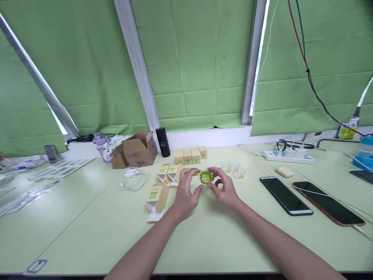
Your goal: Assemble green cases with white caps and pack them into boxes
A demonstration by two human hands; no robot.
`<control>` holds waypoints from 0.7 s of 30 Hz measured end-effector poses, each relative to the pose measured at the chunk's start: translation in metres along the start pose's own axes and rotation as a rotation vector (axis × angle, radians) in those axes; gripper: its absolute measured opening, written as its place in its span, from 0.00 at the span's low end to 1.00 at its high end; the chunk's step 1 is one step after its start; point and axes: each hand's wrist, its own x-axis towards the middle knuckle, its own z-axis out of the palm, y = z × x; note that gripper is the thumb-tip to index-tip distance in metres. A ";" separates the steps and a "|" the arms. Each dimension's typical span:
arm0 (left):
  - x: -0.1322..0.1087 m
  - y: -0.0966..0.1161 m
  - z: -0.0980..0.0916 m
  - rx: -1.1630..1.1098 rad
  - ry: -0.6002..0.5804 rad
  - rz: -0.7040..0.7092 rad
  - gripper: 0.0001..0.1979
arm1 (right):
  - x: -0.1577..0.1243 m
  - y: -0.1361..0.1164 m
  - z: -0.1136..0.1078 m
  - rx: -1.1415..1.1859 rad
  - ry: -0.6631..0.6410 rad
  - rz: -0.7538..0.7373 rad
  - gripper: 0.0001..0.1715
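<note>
Both hands meet at the middle of the pale green table [87,225]. My left hand [186,190] and my right hand [223,186] pinch a small green square case [206,177] between their fingertips, the left at its left edge, the right at its right edge. Another small green piece [194,171] lies just behind my left hand. Opened tan cartons [170,173] lie to the left of the hands, and one open carton [155,196] lies nearer me. A row of closed tan boxes [190,154] stands behind. Clear small plastic inserts [235,169] lie to the right.
Two phones [285,195] [328,202] lie at right, one on a cable. A power strip [288,156] and a beige bar [284,172] sit behind them. At left: white coiled charger [132,179], brown cardboard boxes [136,152], black cylinder [162,142], purple bottle [101,144], flat plastic packets [43,171].
</note>
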 end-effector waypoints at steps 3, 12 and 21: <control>0.000 -0.003 0.002 -0.016 -0.011 0.028 0.23 | 0.000 0.002 0.001 0.046 0.002 -0.023 0.26; 0.000 -0.012 0.006 0.015 0.032 0.108 0.21 | -0.001 0.004 0.001 0.133 0.001 -0.066 0.25; 0.004 -0.013 0.006 -0.049 0.054 0.010 0.16 | 0.000 0.005 0.003 0.139 -0.040 -0.002 0.23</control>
